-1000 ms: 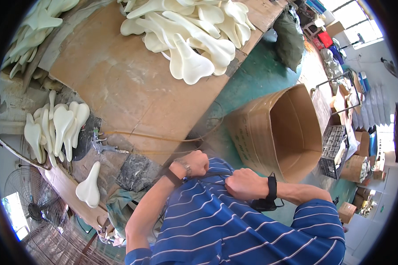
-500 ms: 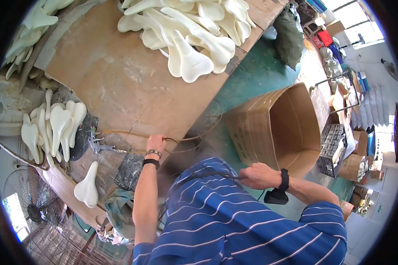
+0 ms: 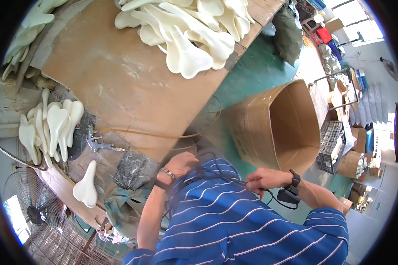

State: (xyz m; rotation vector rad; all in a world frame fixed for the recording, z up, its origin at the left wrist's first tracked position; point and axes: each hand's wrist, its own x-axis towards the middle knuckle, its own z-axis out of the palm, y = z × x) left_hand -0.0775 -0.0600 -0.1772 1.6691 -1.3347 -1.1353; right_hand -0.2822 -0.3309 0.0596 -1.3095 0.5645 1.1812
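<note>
My left hand (image 3: 181, 164) is in front of my waist, fingers curled on a thin black cable (image 3: 225, 176) that loops across my striped shirt. My right hand (image 3: 266, 180) is closed on the same cable farther right; a black box-shaped device (image 3: 288, 195) hangs at that wrist on a cord. Left of my left hand lies a metal spray gun (image 3: 97, 145) with yellowish hoses (image 3: 150, 133). A single white bicycle-saddle-shaped piece (image 3: 86, 185) rests below it. Part of the cable near my left fingers is blurred.
White saddle pieces are heaped on the brown board (image 3: 119, 84) at its far end, and another cluster (image 3: 53, 126) stands at left. An open cardboard box (image 3: 256, 128) sits on the green floor to the right, beside a dark crate (image 3: 331, 148). A caged fan (image 3: 34, 212) is lower left.
My left hand has drawn back from the hoses toward my waist and slightly right. My right hand has shifted a little right and down.
</note>
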